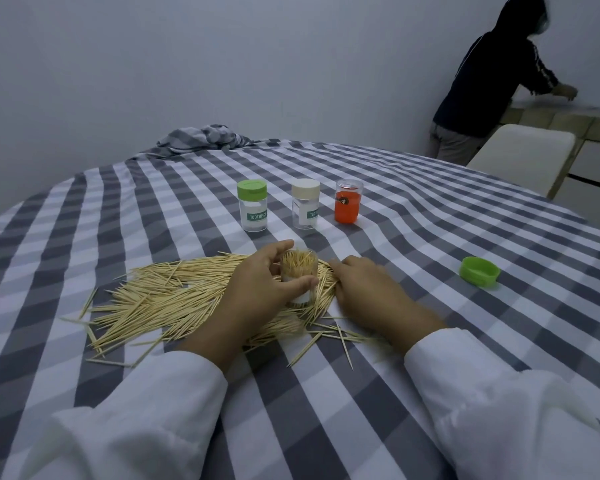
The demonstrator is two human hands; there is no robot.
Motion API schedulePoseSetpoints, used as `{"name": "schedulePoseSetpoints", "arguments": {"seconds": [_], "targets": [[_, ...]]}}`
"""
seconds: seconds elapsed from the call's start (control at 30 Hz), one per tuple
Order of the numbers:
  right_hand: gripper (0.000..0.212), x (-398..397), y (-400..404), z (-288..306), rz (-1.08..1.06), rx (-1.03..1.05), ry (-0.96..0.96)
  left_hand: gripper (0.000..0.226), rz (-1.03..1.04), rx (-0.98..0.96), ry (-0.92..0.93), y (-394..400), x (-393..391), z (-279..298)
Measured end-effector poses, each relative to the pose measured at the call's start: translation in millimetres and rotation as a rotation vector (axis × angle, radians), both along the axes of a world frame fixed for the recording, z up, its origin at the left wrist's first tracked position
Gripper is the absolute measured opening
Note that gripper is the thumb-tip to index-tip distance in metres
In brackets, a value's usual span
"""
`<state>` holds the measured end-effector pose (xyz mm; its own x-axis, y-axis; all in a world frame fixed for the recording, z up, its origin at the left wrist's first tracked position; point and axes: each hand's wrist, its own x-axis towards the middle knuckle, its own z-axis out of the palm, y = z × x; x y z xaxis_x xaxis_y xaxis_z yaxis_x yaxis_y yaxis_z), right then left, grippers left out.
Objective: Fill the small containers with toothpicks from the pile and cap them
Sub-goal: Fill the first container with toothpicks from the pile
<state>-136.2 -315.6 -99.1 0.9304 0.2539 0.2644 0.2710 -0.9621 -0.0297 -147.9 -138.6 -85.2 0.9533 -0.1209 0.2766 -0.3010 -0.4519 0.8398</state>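
Left hand (257,285) has its thumb and fingers curled round the open container (299,278), thumb across the near side and the fingers wrapped round the far side. That grip looks like it's there to keep the thing upright on the soft cloth while it gets loaded. It's already stuffed with toothpicks standing on end, tips poking over the rim, so I'd say this one is nearly full.

Right hand (364,289) lies palm down just beside the container, fingers resting on the edge of the toothpick pile (160,299). Can't tell if they're actually pinching any or only raking some together, the fingertips are buried in the sticks.

The pile spreads mostly to the left of the container and a little in front, a few strays near the right wrist. The green cap (479,271) sits off to the right, well apart, presumably parked clear until the filling is done.

Further back stand three more: a green-lidded container (252,206), a cream-lidded one (305,203), and an orange container (349,201), all capped. All on a checked tablecloth (430,220). Another person stands at the far right.
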Motion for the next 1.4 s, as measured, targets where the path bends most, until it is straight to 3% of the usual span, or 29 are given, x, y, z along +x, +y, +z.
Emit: {"name": "schedulePoseSetpoints", "arguments": {"seconds": [0.2,0.3,0.43,0.63,0.8,0.93,1.07,1.4], "targets": [[0.026,-0.1,-4.5,5.2,-0.109,-0.139,0.038,0.071,-0.012,-0.009,0.003,-0.7,0.8,0.0],[0.023,0.0,-5.3,20.7,-0.216,-0.038,0.196,0.070,-0.014,-0.005,-0.002,-0.3,0.7,-0.2],[0.019,-4.1,-11.2,34.5,-0.263,0.307,0.265,0.070,-0.015,0.004,-0.003,-0.7,0.4,0.9],[0.017,-14.0,-8.0,42.5,-0.097,1.200,0.331,0.071,-0.022,0.020,-0.017,-2.7,-2.3,1.6],[0.020,-15.8,3.6,42.5,-0.011,1.508,0.232,0.073,-0.038,0.019,-0.007,-4.5,-2.9,1.2],[0.016,-17.5,17.7,38.9,0.053,1.614,0.095,0.074,-0.048,0.010,-0.003,-5.9,-3.7,0.5],[0.018,-19.1,30.4,36.7,0.115,1.577,0.009,0.075,-0.065,-0.019,-0.004,-9.0,-2.9,-2.2],[0.024,-22.7,40.5,33.2,0.147,1.413,0.095,0.072,-0.071,0.001,-0.053,-8.9,-2.1,-3.4]]}}
